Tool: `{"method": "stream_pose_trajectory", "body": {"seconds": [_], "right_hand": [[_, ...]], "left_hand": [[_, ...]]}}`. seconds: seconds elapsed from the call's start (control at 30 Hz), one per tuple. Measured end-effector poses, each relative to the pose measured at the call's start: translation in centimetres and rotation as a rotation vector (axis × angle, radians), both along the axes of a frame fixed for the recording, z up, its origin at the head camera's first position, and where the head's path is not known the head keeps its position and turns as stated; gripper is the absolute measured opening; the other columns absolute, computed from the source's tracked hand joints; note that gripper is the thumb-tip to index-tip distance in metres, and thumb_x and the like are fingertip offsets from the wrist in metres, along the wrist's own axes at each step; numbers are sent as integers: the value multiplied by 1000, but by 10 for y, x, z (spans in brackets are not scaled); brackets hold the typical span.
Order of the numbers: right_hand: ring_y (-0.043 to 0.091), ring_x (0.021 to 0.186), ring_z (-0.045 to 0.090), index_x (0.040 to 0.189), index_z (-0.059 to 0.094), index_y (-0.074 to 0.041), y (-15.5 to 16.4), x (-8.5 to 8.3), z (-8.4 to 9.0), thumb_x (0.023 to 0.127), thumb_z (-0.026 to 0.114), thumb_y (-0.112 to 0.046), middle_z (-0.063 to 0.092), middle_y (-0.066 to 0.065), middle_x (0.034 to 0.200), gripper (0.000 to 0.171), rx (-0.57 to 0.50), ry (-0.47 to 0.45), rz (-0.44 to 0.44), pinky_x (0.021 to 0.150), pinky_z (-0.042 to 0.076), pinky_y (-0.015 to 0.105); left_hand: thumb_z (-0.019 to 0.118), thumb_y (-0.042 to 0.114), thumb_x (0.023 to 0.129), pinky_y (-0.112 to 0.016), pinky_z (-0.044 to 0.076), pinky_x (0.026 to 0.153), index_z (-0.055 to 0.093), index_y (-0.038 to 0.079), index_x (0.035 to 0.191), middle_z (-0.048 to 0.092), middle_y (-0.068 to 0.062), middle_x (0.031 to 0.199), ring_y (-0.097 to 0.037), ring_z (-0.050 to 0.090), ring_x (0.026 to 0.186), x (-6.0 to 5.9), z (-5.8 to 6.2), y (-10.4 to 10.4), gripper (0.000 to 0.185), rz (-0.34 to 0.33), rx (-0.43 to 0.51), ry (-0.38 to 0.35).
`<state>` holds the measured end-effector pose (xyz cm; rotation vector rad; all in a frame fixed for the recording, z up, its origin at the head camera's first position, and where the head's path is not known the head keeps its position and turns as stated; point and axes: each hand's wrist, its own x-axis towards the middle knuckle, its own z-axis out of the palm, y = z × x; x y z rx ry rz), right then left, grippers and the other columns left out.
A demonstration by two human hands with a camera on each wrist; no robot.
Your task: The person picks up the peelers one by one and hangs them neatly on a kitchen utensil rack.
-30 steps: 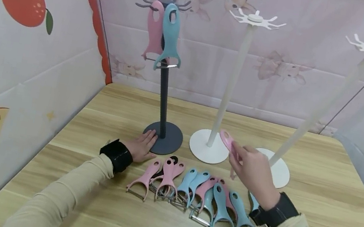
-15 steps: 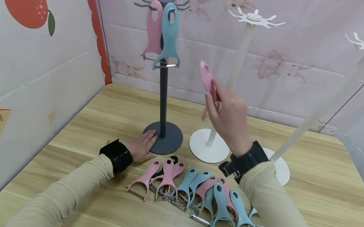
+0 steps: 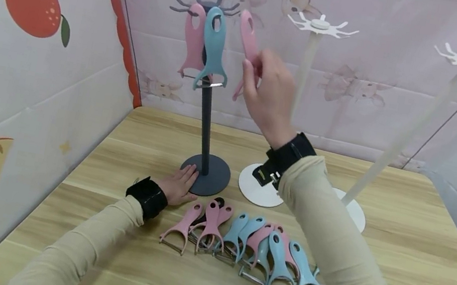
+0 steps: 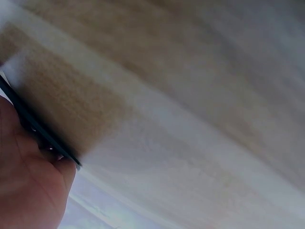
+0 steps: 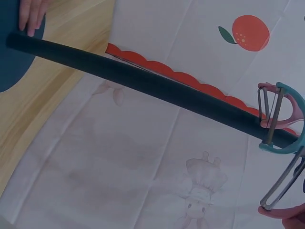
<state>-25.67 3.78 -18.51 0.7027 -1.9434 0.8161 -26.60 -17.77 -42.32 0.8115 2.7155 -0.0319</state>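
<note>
The right hand (image 3: pixel 267 91) pinches a pink peeler (image 3: pixel 248 44) high in the air, just right of the dark rack's (image 3: pixel 209 108) hooks, where a pink (image 3: pixel 192 42) and a blue peeler (image 3: pixel 213 45) hang. The left hand (image 3: pixel 177 185) lies flat, fingers straight, on the edge of the rack's base (image 3: pixel 211 175). Two white racks (image 3: pixel 299 89) stand to the right with bare hooks. A row of peelers (image 3: pixel 247 245) lies on the desk (image 3: pixel 398 244) near its front edge, with open desk to either side.

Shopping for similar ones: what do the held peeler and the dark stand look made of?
Pink peeler: handle looks like matte moulded plastic, its blade shiny metal. Dark stand: smooth matte grey pole and disc base, probably painted metal or plastic; I can't tell which.
</note>
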Motion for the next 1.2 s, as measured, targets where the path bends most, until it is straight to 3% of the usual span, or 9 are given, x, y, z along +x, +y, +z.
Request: {"method": "stream_pose_trajectory", "body": {"seconds": [0.4, 0.57, 0.73, 0.97, 1.2], "right_hand": [[21, 70, 47, 91, 56, 2, -25, -11, 16, 94, 48, -17, 52, 11, 76, 21, 21, -150, -47, 63, 36, 25], [19, 77, 53, 95, 56, 1, -32, -11, 19, 95, 48, -18, 59, 11, 84, 20, 50, -234, -51, 69, 42, 21], [21, 82, 56, 97, 55, 1, -31, -12, 16, 94, 49, -18, 61, 11, 87, 20, 51, -270, -43, 73, 43, 22], [21, 89, 55, 99, 56, 1, -23, -12, 7, 93, 51, -17, 62, 11, 94, 19, 65, -292, -29, 80, 41, 23], [22, 95, 57, 98, 58, 0, -12, -6, -6, 93, 52, -18, 62, 12, 101, 20, 74, -321, 8, 84, 43, 24]], "left_hand": [[37, 37, 97, -43, 12, 108, 13, -10, 141, 2, -29, 147, -38, 0, 135, 3, 1, 1, 69, 7, 10, -6], [37, 38, 97, -43, 12, 108, 13, -10, 141, 2, -28, 147, -38, 0, 135, 3, 0, -1, 69, 10, 31, 2], [36, 40, 97, -42, 12, 109, 12, -8, 142, 1, -27, 147, -37, 0, 136, 0, -4, -1, 70, 8, 9, 18], [39, 36, 97, -44, 14, 108, 15, -11, 140, 4, -29, 146, -39, 2, 135, 3, 2, 3, 68, 12, 35, 6], [36, 37, 97, -44, 12, 108, 13, -10, 141, 2, -28, 147, -38, 0, 136, 2, 0, 2, 68, 24, 21, -1]]}}
